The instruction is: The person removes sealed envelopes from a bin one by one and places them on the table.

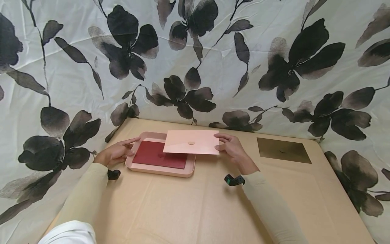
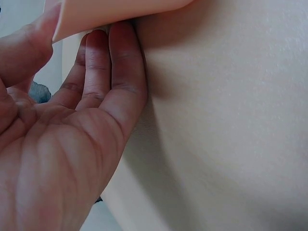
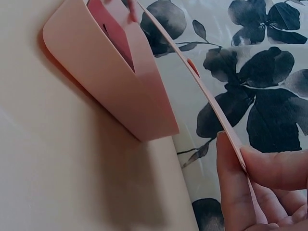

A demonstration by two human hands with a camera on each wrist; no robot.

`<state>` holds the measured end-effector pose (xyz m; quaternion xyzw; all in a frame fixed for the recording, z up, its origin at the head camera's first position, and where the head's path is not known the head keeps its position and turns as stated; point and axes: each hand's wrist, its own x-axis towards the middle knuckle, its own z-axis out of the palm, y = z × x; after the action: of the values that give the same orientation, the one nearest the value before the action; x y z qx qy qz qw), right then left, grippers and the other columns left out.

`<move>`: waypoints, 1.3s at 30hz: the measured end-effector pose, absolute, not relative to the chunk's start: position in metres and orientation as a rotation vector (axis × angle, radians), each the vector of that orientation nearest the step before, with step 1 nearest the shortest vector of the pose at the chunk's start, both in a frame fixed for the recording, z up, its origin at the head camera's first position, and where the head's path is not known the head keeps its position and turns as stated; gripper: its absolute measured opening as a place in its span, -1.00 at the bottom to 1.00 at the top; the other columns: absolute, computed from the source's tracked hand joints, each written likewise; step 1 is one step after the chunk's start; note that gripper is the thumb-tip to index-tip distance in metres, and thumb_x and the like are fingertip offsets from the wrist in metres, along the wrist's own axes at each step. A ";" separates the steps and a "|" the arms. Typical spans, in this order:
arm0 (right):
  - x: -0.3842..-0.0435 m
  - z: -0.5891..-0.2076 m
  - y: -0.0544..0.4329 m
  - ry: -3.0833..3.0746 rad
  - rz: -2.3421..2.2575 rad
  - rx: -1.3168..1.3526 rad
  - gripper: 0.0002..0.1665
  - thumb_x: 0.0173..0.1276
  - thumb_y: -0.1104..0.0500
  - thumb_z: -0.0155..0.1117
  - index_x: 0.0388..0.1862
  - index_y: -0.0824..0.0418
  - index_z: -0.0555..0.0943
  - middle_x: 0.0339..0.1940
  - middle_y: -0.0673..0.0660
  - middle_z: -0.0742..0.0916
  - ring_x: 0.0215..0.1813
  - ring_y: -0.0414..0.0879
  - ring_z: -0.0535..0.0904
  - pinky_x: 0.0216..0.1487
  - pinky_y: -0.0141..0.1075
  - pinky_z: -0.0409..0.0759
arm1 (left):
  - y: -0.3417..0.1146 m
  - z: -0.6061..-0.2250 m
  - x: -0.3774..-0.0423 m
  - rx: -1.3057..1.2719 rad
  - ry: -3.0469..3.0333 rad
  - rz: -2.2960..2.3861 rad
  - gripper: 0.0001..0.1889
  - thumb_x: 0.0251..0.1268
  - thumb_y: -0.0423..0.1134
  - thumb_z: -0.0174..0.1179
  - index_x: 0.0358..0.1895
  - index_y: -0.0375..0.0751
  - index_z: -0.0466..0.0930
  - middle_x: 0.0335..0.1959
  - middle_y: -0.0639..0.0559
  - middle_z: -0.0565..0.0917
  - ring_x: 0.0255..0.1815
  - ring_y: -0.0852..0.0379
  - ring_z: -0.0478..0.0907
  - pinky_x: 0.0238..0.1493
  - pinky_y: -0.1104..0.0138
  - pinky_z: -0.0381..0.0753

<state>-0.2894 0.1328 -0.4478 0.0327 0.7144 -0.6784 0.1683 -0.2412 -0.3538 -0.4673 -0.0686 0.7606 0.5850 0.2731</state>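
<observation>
Right grip (image 1: pixel 229 146): pinched a thin pink envelope (image 1: pixel 184 144) — smooth, rectangular — partly above the tray (image 1: pixel 159 172)
Left grip (image 1: pixel 117 152): pinched the round-cornered tray's edge
Red envelope (image 1: pixel 152 156): lay inside
Gold envelope (image 1: pixel 283 150): lay flat on the table (image 1: pixel 170 210)

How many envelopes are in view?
3: pink envelope in the right hand, red envelope in the tray, gold envelope on the table. More may be hidden beneath.

Three envelopes are seen: one pink envelope (image 1: pixel 179 140) at the centre of the frame, one red envelope (image 1: pixel 150 152) left of centre, apparently single though partly covered, and one bronze envelope (image 1: pixel 284 156) at right. Also pictured: one tray (image 1: pixel 159 171), one left hand (image 1: pixel 117 153), one right hand (image 1: pixel 234 149), two dark wrist devices (image 1: pixel 113 174) and one table (image 1: pixel 182 210).
</observation>
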 end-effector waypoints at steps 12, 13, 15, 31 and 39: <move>-0.293 -0.445 0.147 2.041 -1.922 0.068 -0.33 0.35 0.53 0.28 0.44 0.25 0.54 0.60 0.26 0.44 -0.07 -0.18 0.66 -0.30 -0.47 0.65 | -0.353 -0.464 -0.242 -0.202 2.030 1.593 -0.16 0.55 -0.42 0.01 0.72 0.17 -0.16 0.73 -0.33 -0.12 0.64 -0.34 0.17 0.45 0.00 0.48; -0.293 -0.444 0.149 2.039 -1.923 0.061 -0.33 0.35 0.53 0.28 0.45 0.26 0.53 0.60 0.26 0.44 -0.09 -0.20 0.66 -0.31 -0.47 0.65 | -0.353 -0.464 -0.242 -0.201 2.032 1.592 -0.16 0.55 -0.42 0.01 0.72 0.16 -0.16 0.74 -0.33 -0.12 0.64 -0.34 0.17 0.45 0.01 0.49; -0.294 -0.444 0.151 2.038 -1.922 0.050 -0.32 0.36 0.53 0.26 0.46 0.28 0.51 0.60 0.28 0.43 -0.11 -0.20 0.65 -0.30 -0.48 0.65 | -0.354 -0.465 -0.242 -0.197 2.034 1.595 -0.16 0.54 -0.43 0.01 0.72 0.16 -0.15 0.74 -0.33 -0.12 0.63 -0.34 0.18 0.44 0.02 0.51; -0.294 -0.448 0.164 2.044 -1.916 0.057 -0.32 0.37 0.52 0.25 0.46 0.25 0.51 0.60 0.26 0.43 -0.05 -0.19 0.66 -0.33 -0.50 0.62 | -0.355 -0.466 -0.242 -0.200 2.052 1.567 -0.17 0.56 -0.41 -0.01 0.72 0.18 -0.16 0.73 -0.33 -0.10 0.63 -0.33 0.20 0.42 0.03 0.55; -0.296 -0.450 0.173 2.004 -1.931 0.035 -0.31 0.37 0.53 0.23 0.48 0.28 0.49 0.60 0.28 0.42 -0.10 -0.18 0.65 -0.32 -0.49 0.62 | -0.354 -0.467 -0.242 -0.187 2.049 1.573 -0.18 0.56 -0.41 0.00 0.72 0.15 -0.16 0.73 -0.34 -0.08 0.62 -0.33 0.22 0.40 0.04 0.57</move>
<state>-0.2958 0.1726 -0.4499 0.0125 0.7084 -0.6828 0.1784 -0.2419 -0.3536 -0.4667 -0.0694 0.7614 0.5843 0.2723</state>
